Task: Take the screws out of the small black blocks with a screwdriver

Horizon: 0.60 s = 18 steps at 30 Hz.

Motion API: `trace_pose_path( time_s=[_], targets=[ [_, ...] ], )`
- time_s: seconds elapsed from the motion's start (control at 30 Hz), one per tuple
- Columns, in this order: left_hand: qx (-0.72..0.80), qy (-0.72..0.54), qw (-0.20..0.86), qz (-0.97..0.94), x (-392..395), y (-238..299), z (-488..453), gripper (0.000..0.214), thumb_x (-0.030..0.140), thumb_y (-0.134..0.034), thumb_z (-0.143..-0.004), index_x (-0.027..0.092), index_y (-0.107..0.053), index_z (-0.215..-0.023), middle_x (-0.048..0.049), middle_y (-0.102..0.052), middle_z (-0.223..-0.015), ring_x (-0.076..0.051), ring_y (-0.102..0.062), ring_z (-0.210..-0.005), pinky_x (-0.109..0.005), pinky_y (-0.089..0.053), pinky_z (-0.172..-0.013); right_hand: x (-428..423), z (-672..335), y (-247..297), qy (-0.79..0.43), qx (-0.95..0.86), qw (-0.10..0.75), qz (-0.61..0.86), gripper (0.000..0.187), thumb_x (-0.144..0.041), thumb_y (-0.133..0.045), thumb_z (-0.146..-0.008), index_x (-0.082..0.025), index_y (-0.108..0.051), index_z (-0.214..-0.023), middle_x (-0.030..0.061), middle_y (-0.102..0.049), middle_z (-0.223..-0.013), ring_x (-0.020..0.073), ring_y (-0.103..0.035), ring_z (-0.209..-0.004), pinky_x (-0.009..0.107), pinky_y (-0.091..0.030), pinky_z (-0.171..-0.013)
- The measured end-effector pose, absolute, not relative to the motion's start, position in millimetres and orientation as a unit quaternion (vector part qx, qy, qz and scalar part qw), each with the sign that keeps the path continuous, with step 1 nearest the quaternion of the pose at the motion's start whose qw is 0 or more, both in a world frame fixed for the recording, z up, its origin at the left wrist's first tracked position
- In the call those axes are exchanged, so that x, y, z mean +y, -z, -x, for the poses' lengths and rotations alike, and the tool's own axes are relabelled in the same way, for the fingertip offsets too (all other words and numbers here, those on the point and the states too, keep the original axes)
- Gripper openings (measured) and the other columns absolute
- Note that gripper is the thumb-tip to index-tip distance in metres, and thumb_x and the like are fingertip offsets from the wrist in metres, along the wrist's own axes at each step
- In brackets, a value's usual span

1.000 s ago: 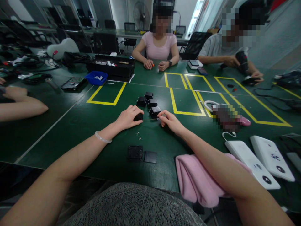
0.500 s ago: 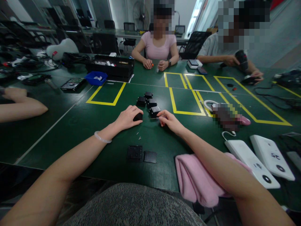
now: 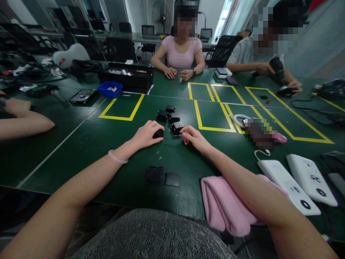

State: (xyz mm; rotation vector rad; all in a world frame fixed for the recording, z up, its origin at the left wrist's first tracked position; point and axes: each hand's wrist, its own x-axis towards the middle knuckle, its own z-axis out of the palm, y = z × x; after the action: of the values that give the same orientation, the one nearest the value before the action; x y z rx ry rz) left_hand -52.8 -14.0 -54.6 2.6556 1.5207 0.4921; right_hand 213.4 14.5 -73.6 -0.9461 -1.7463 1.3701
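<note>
My left hand (image 3: 145, 135) is closed over a small black box (image 3: 158, 134) that rests on the green table (image 3: 81, 144). My right hand (image 3: 194, 138) pinches a thin screwdriver (image 3: 175, 136) whose shaft points left at that box. Several more small black boxes (image 3: 171, 117) sit in a cluster just beyond my hands. Two tiny screws (image 3: 159, 155) lie on the table below my left hand. Nearer to me lie a black square part (image 3: 154, 175) and a flat black lid (image 3: 172, 179).
A pink cloth (image 3: 226, 205) lies under my right forearm, with two white devices (image 3: 296, 183) to its right. Yellow tape rectangles (image 3: 212, 108) mark the table. A blue tray (image 3: 110, 89) and black case (image 3: 129, 76) stand far left. Other people sit opposite; another person's arm (image 3: 24, 122) rests at left.
</note>
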Motion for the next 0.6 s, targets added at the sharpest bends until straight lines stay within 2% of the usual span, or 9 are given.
trace_pose_path(
  time_s=[0.13,0.37,0.6],
  targets=[
    [0.489,-0.16,0.019,-0.858,-13.8,54.9,53.1,0.032,0.031,-0.071,-0.09,0.022,-0.061,-0.119,-0.0089,-0.062,-0.119,-0.028,-0.055,-0.112,-0.036,-0.054,-0.079,14.7,-211.5,75.2,-0.548,-0.665,0.36,0.358,0.022,-0.04,-0.06,-0.09,-0.02,-0.055,-0.094,-0.0109,-0.043,-0.05,0.0109,-0.045,-0.048,0.027,-0.04,-0.055],
    [0.489,-0.162,0.018,-0.857,-12.3,56.2,53.7,0.034,0.032,-0.074,-0.089,0.021,-0.061,-0.119,-0.0085,-0.063,-0.118,-0.028,-0.055,-0.111,-0.037,-0.054,-0.081,14.5,-213.5,74.4,-0.53,-0.675,0.352,0.373,0.022,-0.037,-0.065,-0.086,-0.021,-0.055,-0.097,-0.0085,-0.052,-0.057,0.0113,-0.051,-0.052,0.026,-0.04,-0.055],
    [0.491,-0.16,0.018,-0.856,-13.0,55.5,53.0,0.034,0.032,-0.073,-0.089,0.022,-0.061,-0.119,-0.0082,-0.063,-0.118,-0.028,-0.055,-0.112,-0.038,-0.054,-0.082,14.6,-213.0,73.1,-0.536,-0.676,0.35,0.366,0.018,-0.037,-0.059,-0.089,-0.02,-0.055,-0.095,-0.01,-0.046,-0.052,0.011,-0.047,-0.049,0.026,-0.04,-0.055]
  ],
)
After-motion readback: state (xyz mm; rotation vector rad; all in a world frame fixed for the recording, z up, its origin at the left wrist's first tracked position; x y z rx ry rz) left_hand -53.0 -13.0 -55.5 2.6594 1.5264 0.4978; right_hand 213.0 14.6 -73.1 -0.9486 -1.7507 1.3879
